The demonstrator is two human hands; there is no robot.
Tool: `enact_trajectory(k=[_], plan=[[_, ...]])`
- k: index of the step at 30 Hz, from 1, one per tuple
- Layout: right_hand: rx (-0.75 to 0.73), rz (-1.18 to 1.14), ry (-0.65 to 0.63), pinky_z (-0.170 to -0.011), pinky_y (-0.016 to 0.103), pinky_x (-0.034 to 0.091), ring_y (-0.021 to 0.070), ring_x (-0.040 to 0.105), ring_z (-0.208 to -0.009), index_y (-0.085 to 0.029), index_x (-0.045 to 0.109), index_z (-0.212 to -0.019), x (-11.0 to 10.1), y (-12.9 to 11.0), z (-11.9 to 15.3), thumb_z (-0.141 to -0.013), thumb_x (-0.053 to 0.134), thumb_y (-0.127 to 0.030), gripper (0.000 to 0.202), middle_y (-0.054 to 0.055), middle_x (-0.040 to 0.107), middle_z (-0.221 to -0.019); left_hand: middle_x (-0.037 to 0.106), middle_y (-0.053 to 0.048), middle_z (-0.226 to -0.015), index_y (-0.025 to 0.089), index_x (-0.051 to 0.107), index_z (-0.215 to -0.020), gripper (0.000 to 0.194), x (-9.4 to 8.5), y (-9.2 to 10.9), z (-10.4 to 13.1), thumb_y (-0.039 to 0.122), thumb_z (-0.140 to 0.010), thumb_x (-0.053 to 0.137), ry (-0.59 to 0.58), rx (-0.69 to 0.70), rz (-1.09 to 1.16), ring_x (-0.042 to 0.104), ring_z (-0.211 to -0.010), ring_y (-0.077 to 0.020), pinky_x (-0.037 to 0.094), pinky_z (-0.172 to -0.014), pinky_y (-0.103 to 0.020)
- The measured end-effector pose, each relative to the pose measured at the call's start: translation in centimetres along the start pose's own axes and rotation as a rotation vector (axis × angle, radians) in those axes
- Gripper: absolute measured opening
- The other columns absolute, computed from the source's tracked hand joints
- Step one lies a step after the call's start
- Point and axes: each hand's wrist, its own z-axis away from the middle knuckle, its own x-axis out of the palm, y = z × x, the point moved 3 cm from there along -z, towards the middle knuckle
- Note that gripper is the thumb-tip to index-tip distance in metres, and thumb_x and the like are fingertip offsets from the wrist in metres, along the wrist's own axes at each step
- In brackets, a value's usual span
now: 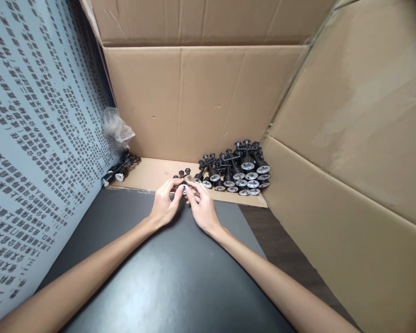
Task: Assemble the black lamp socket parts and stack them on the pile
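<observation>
My left hand (166, 201) and my right hand (202, 206) meet at the far edge of the dark mat. Between them they hold a small black part with a white round end (184, 188), which faces me. Thin arms with black knobs (182, 173) stick up from it behind my fingers. Both thumbs press at the white end, and the fingers curl round its sides. Most of the part's body is hidden by the hands. Just right of my right hand begins a pile of similar black parts (238, 172), their pale round ends turned toward me.
At the left lie more black parts (122, 166), with a clear plastic bag (118, 126) above them. Cardboard walls (208, 101) rise behind and at the right; a light blue printed panel (45, 120) stands at the left. The grey mat (173, 268) covers most of the table.
</observation>
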Motion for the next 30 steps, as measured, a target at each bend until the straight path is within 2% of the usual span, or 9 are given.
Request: enact_trajectory(k=[5, 14, 20, 26, 30], plan=[[0.015, -0.01, -0.029, -0.075, 0.031, 0.058, 0.018, 0.063, -0.091, -0.021, 0.059, -0.125, 0.02, -0.07, 0.07, -0.092, 0.053, -0.046, 0.042, 0.011, 0.056, -0.115, 0.07, -0.008, -0.106, 0.017, 0.062, -0.109, 0.023, -0.01, -0.09, 0.06, 0.032, -0.096, 0.05, 0.014, -0.005, -0.007, 0.068, -0.093, -0.0174, 0.055, -0.084, -0.032], [0.044, -0.039, -0.019, -0.078, 0.032, 0.058, 0.0198, 0.064, -0.097, -0.021, 0.062, -0.121, -0.05, 0.28, -0.05, -0.091, 0.055, -0.046, 0.039, 0.011, 0.058, -0.118, 0.072, -0.007, -0.107, 0.019, 0.063, -0.113, 0.024, -0.05, -0.1, 0.14, 0.032, -0.097, 0.049, 0.023, 0.023, -0.043, 0.069, -0.093, -0.0177, 0.056, -0.086, -0.033], [0.058, -0.033, -0.008, -0.074, 0.032, 0.057, 0.0198, 0.064, -0.092, -0.02, 0.062, -0.117, -0.02, 0.43, 0.03, -0.089, 0.057, -0.044, 0.037, 0.011, 0.062, -0.113, 0.071, -0.008, -0.113, 0.02, 0.063, -0.117, 0.026, -0.04, 0.18, 0.21, 0.031, -0.097, 0.049, 0.005, 0.024, -0.058, 0.071, -0.091, -0.0176, 0.057, -0.085, -0.033], [0.025, -0.05, 0.04, -0.071, 0.031, 0.056, 0.0192, 0.065, -0.087, -0.019, 0.066, -0.111, -0.13, -0.21, -0.05, -0.086, 0.062, -0.044, 0.036, 0.01, 0.065, -0.107, 0.068, -0.01, -0.121, 0.019, 0.062, -0.12, 0.029, -0.11, 0.37, 0.29, 0.028, -0.098, 0.046, 0.018, 0.061, -0.072, 0.066, -0.11, -0.02, 0.054, -0.095, -0.037], [0.025, -0.058, 0.047, -0.072, 0.031, 0.056, 0.0193, 0.065, -0.087, -0.019, 0.067, -0.11, -0.16, -0.4, -0.02, -0.086, 0.063, -0.043, 0.035, 0.01, 0.066, -0.106, 0.068, -0.01, -0.122, 0.019, 0.062, -0.121, 0.029, -0.13, 0.39, 0.29, 0.025, -0.098, 0.045, 0.014, 0.064, -0.062, 0.066, -0.108, -0.0192, 0.055, -0.093, -0.036]])
